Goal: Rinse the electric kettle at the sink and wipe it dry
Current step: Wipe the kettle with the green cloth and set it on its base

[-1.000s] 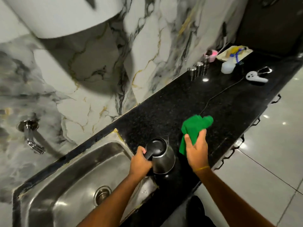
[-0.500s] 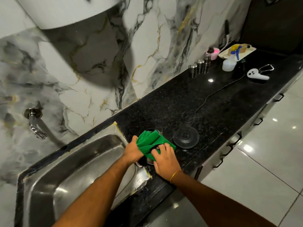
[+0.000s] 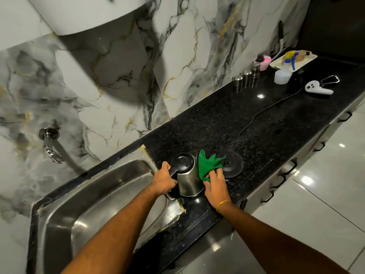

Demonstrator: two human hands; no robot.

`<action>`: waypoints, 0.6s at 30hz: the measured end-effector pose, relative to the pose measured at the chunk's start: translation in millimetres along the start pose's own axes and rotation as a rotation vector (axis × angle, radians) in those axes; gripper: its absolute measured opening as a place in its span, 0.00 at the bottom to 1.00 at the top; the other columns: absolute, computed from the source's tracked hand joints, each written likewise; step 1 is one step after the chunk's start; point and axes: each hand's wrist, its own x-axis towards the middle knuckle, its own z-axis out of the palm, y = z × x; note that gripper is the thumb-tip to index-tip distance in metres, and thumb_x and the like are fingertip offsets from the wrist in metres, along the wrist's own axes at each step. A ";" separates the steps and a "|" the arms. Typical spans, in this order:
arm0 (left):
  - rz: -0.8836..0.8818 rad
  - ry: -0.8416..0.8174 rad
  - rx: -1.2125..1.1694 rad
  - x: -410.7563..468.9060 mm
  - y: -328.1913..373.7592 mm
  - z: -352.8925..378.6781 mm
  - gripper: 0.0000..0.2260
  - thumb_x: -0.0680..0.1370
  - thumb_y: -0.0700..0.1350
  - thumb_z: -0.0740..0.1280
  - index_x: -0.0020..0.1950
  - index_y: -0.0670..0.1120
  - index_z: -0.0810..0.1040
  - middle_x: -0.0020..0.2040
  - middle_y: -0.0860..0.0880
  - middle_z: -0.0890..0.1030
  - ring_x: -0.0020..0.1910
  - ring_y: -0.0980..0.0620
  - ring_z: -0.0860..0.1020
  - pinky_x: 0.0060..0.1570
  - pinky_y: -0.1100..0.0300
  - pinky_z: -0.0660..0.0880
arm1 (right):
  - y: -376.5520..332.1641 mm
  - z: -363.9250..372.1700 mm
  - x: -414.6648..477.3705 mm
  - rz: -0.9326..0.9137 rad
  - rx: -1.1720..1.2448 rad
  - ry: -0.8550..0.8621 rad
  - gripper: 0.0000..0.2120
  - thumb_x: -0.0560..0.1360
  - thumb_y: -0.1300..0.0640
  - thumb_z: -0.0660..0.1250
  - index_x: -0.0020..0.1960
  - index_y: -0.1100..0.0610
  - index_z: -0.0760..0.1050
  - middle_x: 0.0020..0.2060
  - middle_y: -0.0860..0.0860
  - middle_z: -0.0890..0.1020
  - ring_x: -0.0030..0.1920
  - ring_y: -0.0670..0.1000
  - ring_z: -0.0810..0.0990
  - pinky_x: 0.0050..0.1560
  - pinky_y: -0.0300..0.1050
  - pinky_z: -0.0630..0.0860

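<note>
A steel electric kettle (image 3: 188, 180) with a black lid stands upright on the black counter, just right of the steel sink (image 3: 94, 196). My left hand (image 3: 165, 179) grips its black handle on the sink side. My right hand (image 3: 214, 181) holds a green cloth (image 3: 207, 165) pressed against the kettle's right flank. The kettle's round black base (image 3: 234, 165) lies on the counter right behind the cloth, its cord running off to the far right.
A wall tap (image 3: 50, 147) sticks out over the sink's far left. Far right on the counter (image 3: 276, 123) are steel canisters (image 3: 245, 77), a spray bottle (image 3: 283, 75), a tray (image 3: 294, 59) and a white handheld controller (image 3: 318, 89). Cabinet handles line the counter's front edge.
The green cloth was held up over the counter, then lay over the kettle's lid. Now it has slid down to the kettle's right side, and the lid shows again.
</note>
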 end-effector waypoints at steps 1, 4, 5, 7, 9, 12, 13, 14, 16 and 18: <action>-0.001 -0.005 -0.005 0.8 -0.2 0.3 0.19 0.71 0.37 0.71 0.54 0.47 0.64 0.45 0.45 0.76 0.41 0.51 0.77 0.32 0.59 0.70 | -9.7 -3.1 8.5 0.007 0.080 0.046 0.08 0.75 0.66 0.69 0.50 0.58 0.73 0.54 0.56 0.71 0.54 0.60 0.75 0.61 0.59 0.76; 0.001 0.011 0.004 3.6 -2.2 0.8 0.19 0.71 0.37 0.71 0.54 0.47 0.64 0.45 0.45 0.77 0.41 0.51 0.77 0.31 0.60 0.69 | -38.3 -6.5 22.3 -0.079 0.100 0.084 0.04 0.76 0.62 0.63 0.48 0.55 0.69 0.51 0.55 0.71 0.49 0.59 0.72 0.55 0.59 0.73; 0.004 0.016 0.010 4.7 -3.2 0.5 0.19 0.71 0.37 0.71 0.54 0.47 0.64 0.45 0.45 0.77 0.41 0.51 0.77 0.31 0.60 0.69 | -42.9 -4.3 20.5 -0.103 0.076 0.084 0.02 0.76 0.60 0.61 0.48 0.55 0.69 0.51 0.56 0.71 0.49 0.59 0.71 0.55 0.58 0.73; 0.017 0.016 0.021 7.1 -5.0 -1.3 0.19 0.70 0.37 0.71 0.53 0.47 0.65 0.45 0.44 0.77 0.41 0.51 0.77 0.31 0.60 0.69 | -41.9 2.7 8.1 -0.147 0.001 0.091 0.03 0.78 0.58 0.58 0.49 0.56 0.70 0.52 0.56 0.71 0.49 0.58 0.70 0.53 0.57 0.73; 0.029 0.013 0.037 9.3 -7.2 -3.2 0.19 0.70 0.37 0.71 0.53 0.47 0.65 0.45 0.44 0.78 0.40 0.51 0.77 0.31 0.60 0.69 | -28.5 13.7 -10.4 -0.197 -0.090 0.086 0.04 0.79 0.57 0.60 0.51 0.56 0.71 0.53 0.56 0.71 0.51 0.57 0.71 0.54 0.56 0.74; 0.058 -0.001 0.088 14.7 -10.5 -9.0 0.18 0.70 0.37 0.71 0.53 0.47 0.65 0.43 0.45 0.77 0.40 0.50 0.77 0.32 0.58 0.70 | -9.2 32.9 -32.0 -0.218 -0.143 0.028 0.06 0.79 0.61 0.66 0.54 0.54 0.71 0.54 0.55 0.70 0.52 0.57 0.72 0.56 0.55 0.75; 0.076 -0.013 0.114 16.7 -11.2 -11.5 0.19 0.70 0.37 0.71 0.53 0.47 0.65 0.43 0.46 0.77 0.40 0.50 0.77 0.34 0.57 0.71 | -4.8 37.7 -35.4 -0.200 -0.122 0.008 0.07 0.78 0.61 0.66 0.54 0.54 0.71 0.54 0.55 0.70 0.52 0.57 0.72 0.56 0.56 0.76; 0.095 -0.026 0.143 18.5 -11.2 -14.1 0.19 0.70 0.37 0.71 0.53 0.47 0.65 0.42 0.47 0.76 0.40 0.51 0.76 0.36 0.56 0.71 | -4.1 39.3 -36.9 -0.170 -0.086 -0.003 0.07 0.78 0.62 0.66 0.54 0.54 0.70 0.54 0.54 0.70 0.52 0.57 0.72 0.55 0.57 0.76; 0.129 -0.040 0.196 22.2 -11.1 -18.2 0.20 0.69 0.37 0.72 0.53 0.47 0.64 0.40 0.49 0.75 0.38 0.53 0.75 0.36 0.56 0.70 | -6.9 38.3 -32.7 -0.102 0.022 0.023 0.07 0.78 0.62 0.64 0.50 0.53 0.68 0.52 0.52 0.68 0.49 0.55 0.69 0.53 0.59 0.76; 0.150 -0.044 0.227 24.7 -10.7 -20.0 0.20 0.70 0.37 0.72 0.52 0.48 0.64 0.39 0.50 0.74 0.37 0.53 0.74 0.37 0.56 0.69 | -17.4 33.1 -21.3 -0.016 0.160 0.115 0.04 0.77 0.58 0.59 0.47 0.51 0.64 0.49 0.50 0.66 0.48 0.53 0.67 0.54 0.61 0.74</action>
